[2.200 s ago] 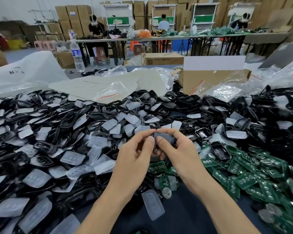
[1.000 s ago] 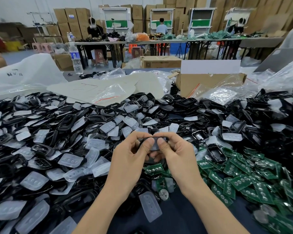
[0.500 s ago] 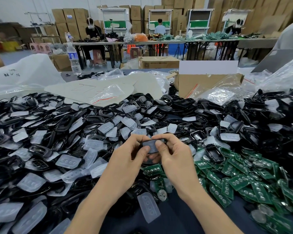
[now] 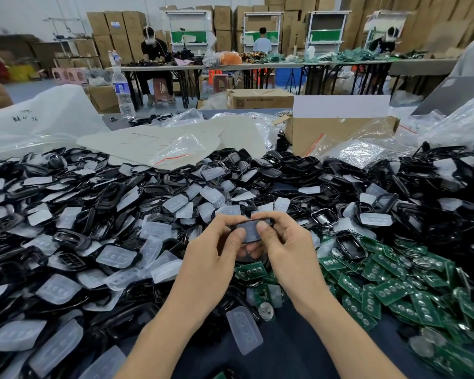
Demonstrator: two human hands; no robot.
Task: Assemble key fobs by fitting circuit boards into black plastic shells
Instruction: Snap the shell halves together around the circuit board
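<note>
Left hand (image 4: 211, 253), right hand (image 4: 285, 244), close together, both in pinching grip

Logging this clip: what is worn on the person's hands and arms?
Nothing visible. The left hand and right hand are bare: no gloves, rings or tape, nails short. The left forearm and right forearm are uncovered down to the picture's bottom edge, with no sleeve, watch or wristband.

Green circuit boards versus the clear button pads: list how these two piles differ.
Colour: the circuit boards are opaque green; the button pads are milky and see-through. Surface: the circuit boards carry round silvery contacts; the button pads show a row of raised bumps. Place: the circuit boards heap on the right; the button pads spread left, mixed among black shells. Both are small flat parts lying loose.
</note>
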